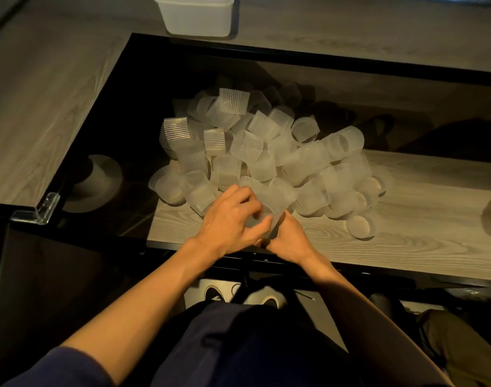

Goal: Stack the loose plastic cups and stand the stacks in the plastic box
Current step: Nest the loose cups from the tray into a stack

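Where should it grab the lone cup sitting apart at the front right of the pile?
Pinch the ribbed side wall of the lone cup near its rim, coming from above on the near-right side. Its open mouth seems to face up, and bare table lies around it there, while the pile crowds its far-left side. The right hand, now holding another cup, is nearer.

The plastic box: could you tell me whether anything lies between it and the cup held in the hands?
Yes: the pile of loose cups lies between the plastic box and the cup that the left hand and right hand grip. Carrying it over the pile seems needed.
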Demonstrator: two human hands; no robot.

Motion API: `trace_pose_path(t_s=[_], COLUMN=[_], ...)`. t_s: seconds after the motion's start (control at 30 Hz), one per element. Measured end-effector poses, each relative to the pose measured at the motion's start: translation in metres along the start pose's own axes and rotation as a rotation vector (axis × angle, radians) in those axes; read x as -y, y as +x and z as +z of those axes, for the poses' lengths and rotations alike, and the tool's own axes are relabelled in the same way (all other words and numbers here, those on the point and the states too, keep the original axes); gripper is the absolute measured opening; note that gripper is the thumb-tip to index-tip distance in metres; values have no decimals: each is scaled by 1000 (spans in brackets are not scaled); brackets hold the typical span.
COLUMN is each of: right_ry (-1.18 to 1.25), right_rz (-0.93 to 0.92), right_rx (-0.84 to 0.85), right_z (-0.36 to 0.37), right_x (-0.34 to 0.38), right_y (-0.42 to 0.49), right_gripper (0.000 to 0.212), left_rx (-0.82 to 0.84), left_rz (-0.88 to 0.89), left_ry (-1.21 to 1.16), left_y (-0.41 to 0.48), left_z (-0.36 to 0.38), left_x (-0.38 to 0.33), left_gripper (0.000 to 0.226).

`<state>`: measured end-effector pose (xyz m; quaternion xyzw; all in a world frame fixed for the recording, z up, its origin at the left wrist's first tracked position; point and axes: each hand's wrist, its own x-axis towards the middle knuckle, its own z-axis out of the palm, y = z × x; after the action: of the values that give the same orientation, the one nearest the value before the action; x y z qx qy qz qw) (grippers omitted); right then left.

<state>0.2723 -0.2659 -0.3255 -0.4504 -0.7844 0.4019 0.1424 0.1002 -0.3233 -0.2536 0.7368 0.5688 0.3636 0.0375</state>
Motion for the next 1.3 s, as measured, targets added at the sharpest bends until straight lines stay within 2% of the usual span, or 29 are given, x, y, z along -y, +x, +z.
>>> trace_pose_path(t_s=[0.13,0.2,0.23,0.3,0.37,0.4,0.43,0.5,0.6,0.67,0.77,0.83,0.87,0.97,1.07,1.2,1.3], right_ry=[33,42,49,53,37,31,30,26,19,16,5,2,5,13,15,24,27], right_rz=[13,17,23,29,39,47,54,55,47,49,46,40,38,39,45,54,51], right_rx=[-16,-4,2,2,-2,-2,-3,-5,-4,-2,-1,0,-1,-4,-6,-7,-9], right_z=[-2,-2,-2,-3,-3,-2,-2,-1,-3,-3,-3,-2,-2,-2,-2,-2,-2], right_x=[2,1,0,-1,-3,-4,-5,-6,-5,-5,-5,-5,-5,-5,-5,-5,-5], right_y=[-2,-3,-3,-3,-2,-2,-1,-1,-1,-1,-1,-1,-1,-1,-1,-2,-1], right_gripper=[77,85,87,88,90,91,93,95,95,95,95,95,95,95,96,94,94], left_rx=[257,323,300,141,-79,-136,-117,116,429,502,528,493,454,274,18,-264,-263], left_rz=[-37,-27,-29,-118,-334,-477,-615,-765,-769,-780,-783,-779,-779,-752,-716,-626,-533], left_ry=[132,111,52,-116,-227,-212,-165,-30,92,127,137,106,79,24,-51,-190,-272], left_y=[-12,-17,-18,-17,-20,-24,-30,-46,-66,-71,-72,-75,-76,-74,-63,-37,-19], left_z=[0,-3,-5,-8,-8,-7,-5,-2,2,6,12,13,12,6,-5,-18,-22], left_x=[7,9,8,6,8,13,20,33,39,41,46,49,49,48,40,23,11], left_gripper=[42,40,37,31,23,21,21,31,53,58,32,13,11,16,21,45,66])
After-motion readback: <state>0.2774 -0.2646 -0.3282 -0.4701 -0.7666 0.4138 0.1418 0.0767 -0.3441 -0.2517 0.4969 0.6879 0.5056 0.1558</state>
